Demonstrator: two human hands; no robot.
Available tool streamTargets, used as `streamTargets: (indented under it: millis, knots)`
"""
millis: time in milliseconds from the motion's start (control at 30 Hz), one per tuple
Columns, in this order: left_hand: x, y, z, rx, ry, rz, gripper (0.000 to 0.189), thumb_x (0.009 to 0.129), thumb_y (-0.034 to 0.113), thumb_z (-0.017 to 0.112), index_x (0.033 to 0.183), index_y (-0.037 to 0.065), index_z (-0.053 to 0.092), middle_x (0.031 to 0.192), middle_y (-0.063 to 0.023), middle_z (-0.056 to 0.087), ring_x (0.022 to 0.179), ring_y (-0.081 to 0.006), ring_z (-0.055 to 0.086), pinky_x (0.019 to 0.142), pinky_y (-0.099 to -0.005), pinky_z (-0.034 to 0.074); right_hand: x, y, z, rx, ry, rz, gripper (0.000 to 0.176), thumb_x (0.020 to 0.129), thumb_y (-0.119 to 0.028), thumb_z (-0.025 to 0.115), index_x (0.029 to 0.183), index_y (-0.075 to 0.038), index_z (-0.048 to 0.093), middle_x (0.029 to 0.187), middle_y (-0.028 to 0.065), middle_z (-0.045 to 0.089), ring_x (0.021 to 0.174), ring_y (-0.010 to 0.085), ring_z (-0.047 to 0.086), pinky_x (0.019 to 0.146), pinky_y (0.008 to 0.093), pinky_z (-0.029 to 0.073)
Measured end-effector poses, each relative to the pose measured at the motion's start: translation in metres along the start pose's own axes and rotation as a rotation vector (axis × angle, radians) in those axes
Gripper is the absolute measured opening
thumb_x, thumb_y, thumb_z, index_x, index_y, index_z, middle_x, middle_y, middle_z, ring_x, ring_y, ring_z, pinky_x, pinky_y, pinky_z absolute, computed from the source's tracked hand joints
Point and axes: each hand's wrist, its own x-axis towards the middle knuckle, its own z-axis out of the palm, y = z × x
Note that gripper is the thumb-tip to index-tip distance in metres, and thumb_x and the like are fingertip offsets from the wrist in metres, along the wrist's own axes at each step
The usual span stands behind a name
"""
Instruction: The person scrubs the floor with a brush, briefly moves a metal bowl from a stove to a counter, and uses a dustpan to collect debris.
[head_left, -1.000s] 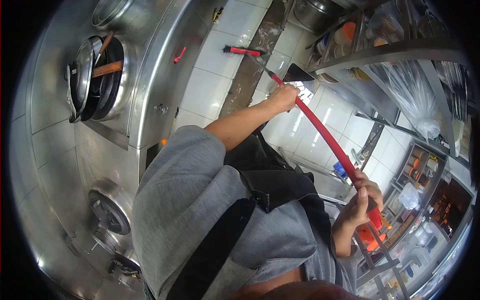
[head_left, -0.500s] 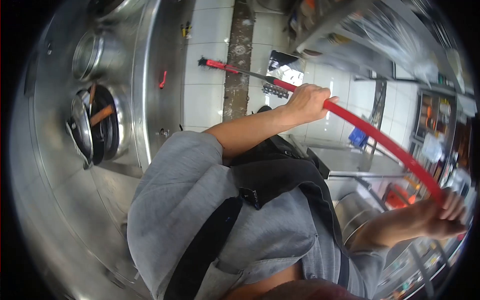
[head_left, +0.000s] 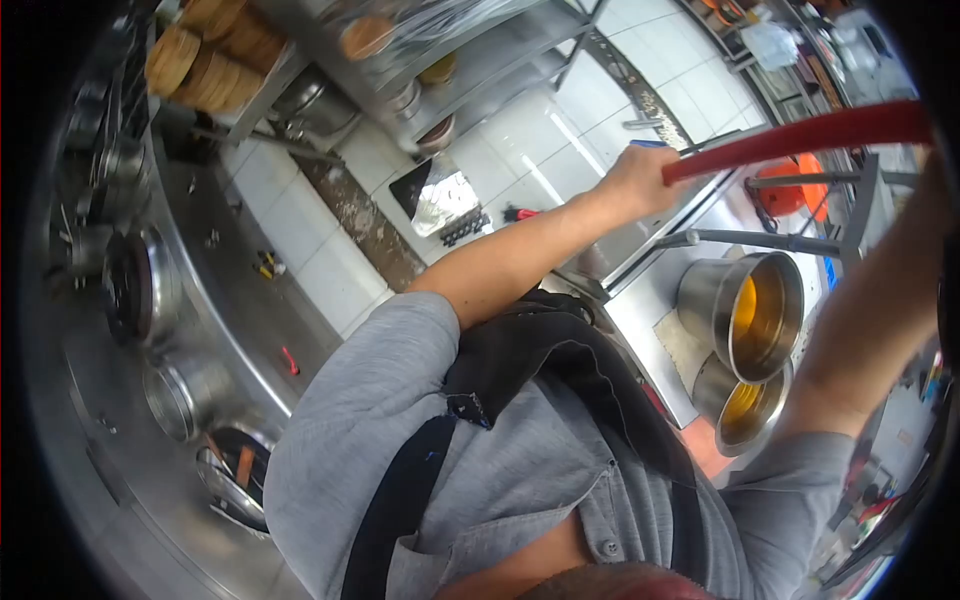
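My left hand [head_left: 640, 183] is closed around the red handle [head_left: 800, 142] of a long-handled brush, at about the middle of the view. From there the handle rises to the right, close to the camera. At the dark right edge its end meets my right hand [head_left: 928, 195], whose fingers are mostly cut off from sight. Behind my left forearm a bit of the red and black brush head [head_left: 517, 213] shows near the floor; the rest is hidden. Close to it lies a shiny flat piece with a black edge [head_left: 437, 195] on the white tiles.
Steel pots with yellow contents [head_left: 745, 310] stand on a low surface at right. A steel rack [head_left: 500, 75] crosses the top, with bamboo steamers [head_left: 200, 70] to its left. A steel counter [head_left: 230, 300] holding pots runs along my left. An orange object [head_left: 795, 190] sits beyond grey bars.
My view has swung to the right. The brush head has moved from the dark floor strip to behind my left forearm. My right hand has risen to the right edge.
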Motion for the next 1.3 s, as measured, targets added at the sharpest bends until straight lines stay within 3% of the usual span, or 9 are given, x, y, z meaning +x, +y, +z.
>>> streamTargets:
  millis: [167,300,467,633,700,800,867,1067,1300]
  knots:
    - [0.050,-0.048,0.042,0.046,-0.222,-0.125,0.034,0.078,0.031,0.069,0.094,0.001,0.061,0.079,-0.0135,0.064,0.071,-0.0271,0.061,0.066,-0.0338,0.048,-0.042,0.049,-0.020,-0.036,0.115,-0.031,0.018,0.088,-0.023,0.063,0.076,-0.011,0.057,0.045,-0.0069,0.039,0.031,0.0033,0.033,0.027,0.0179,0.028]
    - [0.055,-0.123,0.038,0.310,-0.217,0.118,0.054,0.077,0.034,0.070,0.116,0.001,0.052,0.110,-0.0177,0.060,0.102,-0.0295,0.059,0.089,-0.0361,0.046,-0.057,0.095,-0.036,0.014,0.260,0.064,0.014,0.087,-0.020,0.065,0.081,-0.010,0.058,0.050,-0.0063,0.042,0.033,0.0034,0.033,0.028,0.0186,0.026]
    - [0.013,-0.265,-0.040,0.541,-0.592,-0.538,0.064,0.072,0.042,0.066,0.122,0.004,0.052,0.119,-0.0186,0.057,0.110,-0.0335,0.054,0.094,-0.0379,0.043,-0.055,0.155,-0.058,-0.071,0.533,0.260,0.014,0.085,-0.015,0.065,0.082,-0.004,0.057,0.053,-0.0004,0.047,0.039,0.0071,0.039,0.036,0.0217,0.033]
    - [-0.099,-0.444,-0.174,1.128,-0.995,-0.908,0.041,0.077,0.030,0.058,0.111,0.008,0.063,0.115,-0.0200,0.059,0.108,-0.0288,0.058,0.091,-0.0381,0.046,-0.048,0.240,-0.078,-0.205,0.683,0.292,0.016,0.081,-0.008,0.067,0.072,-0.001,0.055,0.052,0.0022,0.044,0.038,0.0101,0.040,0.038,0.0224,0.034]
    - [-0.071,-0.379,-0.195,1.024,-1.059,-1.201,0.044,0.078,0.033,0.059,0.113,0.006,0.062,0.119,-0.0184,0.057,0.113,-0.0303,0.054,0.094,-0.0382,0.044,-0.041,0.258,-0.089,-0.153,0.657,0.280,0.014,0.078,-0.005,0.070,0.080,0.002,0.057,0.055,0.0049,0.049,0.039,0.0107,0.044,0.036,0.0217,0.035]
    - [-0.044,-0.408,-0.194,1.032,-1.075,-1.309,0.044,0.076,0.031,0.060,0.113,0.007,0.062,0.120,-0.0179,0.057,0.112,-0.0312,0.055,0.094,-0.0375,0.044,-0.038,0.284,-0.098,-0.177,0.640,0.351,0.015,0.084,-0.008,0.063,0.074,-0.001,0.054,0.054,0.0040,0.047,0.040,0.0110,0.043,0.037,0.0219,0.034]
    - [-0.023,-0.472,-0.185,1.045,-1.288,-0.966,0.038,0.073,0.026,0.058,0.105,0.005,0.065,0.113,-0.0173,0.061,0.104,-0.0324,0.059,0.090,-0.0390,0.046,-0.057,0.305,-0.105,-0.067,0.595,0.503,0.025,0.089,-0.011,0.055,0.067,-0.004,0.047,0.051,0.0022,0.041,0.039,0.0103,0.039,0.036,0.0222,0.031]
    - [0.221,-0.469,-0.068,0.818,-1.026,-0.662,0.040,0.075,0.037,0.060,0.096,0.004,0.068,0.105,-0.0199,0.063,0.097,-0.0345,0.061,0.087,-0.0431,0.047,-0.046,0.310,-0.126,-0.262,0.801,0.487,0.035,0.094,-0.020,0.050,0.062,-0.009,0.040,0.049,0.0000,0.034,0.039,0.0086,0.032,0.039,0.0249,0.031]
    - [0.455,-0.368,0.092,0.724,-0.815,-0.190,0.030,0.071,0.027,0.059,0.091,0.007,0.069,0.099,-0.0168,0.066,0.094,-0.0326,0.063,0.085,-0.0387,0.049,-0.003,0.263,-0.172,-0.286,0.849,0.260,0.031,0.091,-0.020,0.051,0.065,-0.008,0.040,0.052,-0.0001,0.029,0.042,0.0091,0.027,0.042,0.0242,0.026]
